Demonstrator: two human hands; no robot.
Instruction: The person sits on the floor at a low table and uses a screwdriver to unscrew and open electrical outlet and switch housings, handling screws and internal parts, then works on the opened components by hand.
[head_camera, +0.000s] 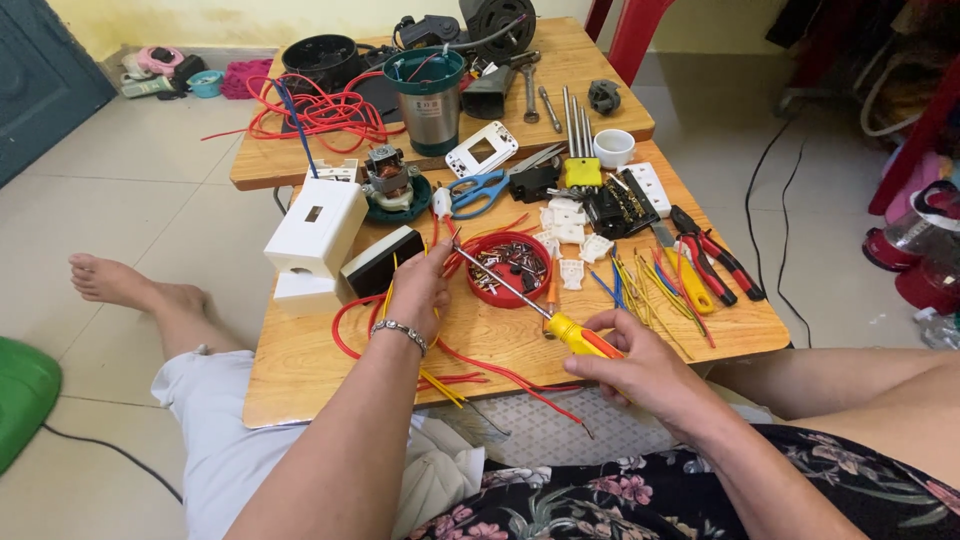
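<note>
- Single head view, looking down and forward over the person's lap at a low table (300, 380).
- Near: forearms fill the foreground; floor (100, 200) and clutter lie beyond.

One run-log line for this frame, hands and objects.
left hand: pinching red and yellow wires | right hand: holding yellow-handled screwdriver | tip: at left fingers | behind: round red tray of screws

yellow screwdriver (530, 300) in right hand (640, 370)
</note>
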